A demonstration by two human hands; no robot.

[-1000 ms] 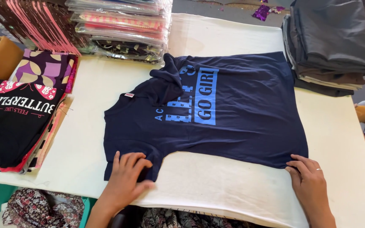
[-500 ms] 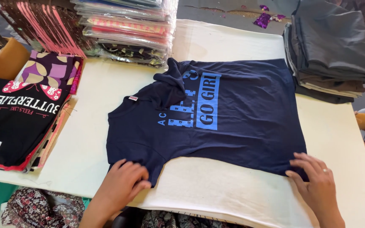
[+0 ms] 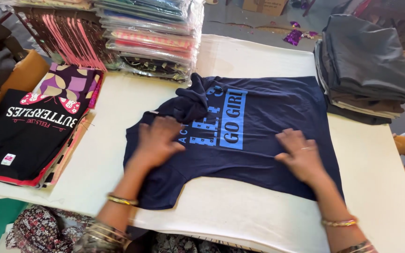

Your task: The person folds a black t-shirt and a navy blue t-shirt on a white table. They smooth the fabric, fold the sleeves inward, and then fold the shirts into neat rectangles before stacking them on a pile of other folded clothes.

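Note:
A navy T-shirt (image 3: 268, 122) with a light blue print lies flat on the white table (image 3: 118, 117), its far sleeve bunched up. My left hand (image 3: 158, 140) presses flat on the shirt's left side near the collar. Spread open, my right hand (image 3: 301, 154) rests palm down on the shirt's right lower part. Neither hand grips the cloth.
A stack of black printed shirts (image 3: 24, 131) lies at the left edge. Packed garments in clear bags (image 3: 151, 37) are piled at the back. A pile of folded dark grey clothes (image 3: 366, 65) sits at the right. Patterned fabric (image 3: 38, 229) hangs below the table's near edge.
Both hands have moved from the shirt's near hem up onto its middle. The view has shifted closer.

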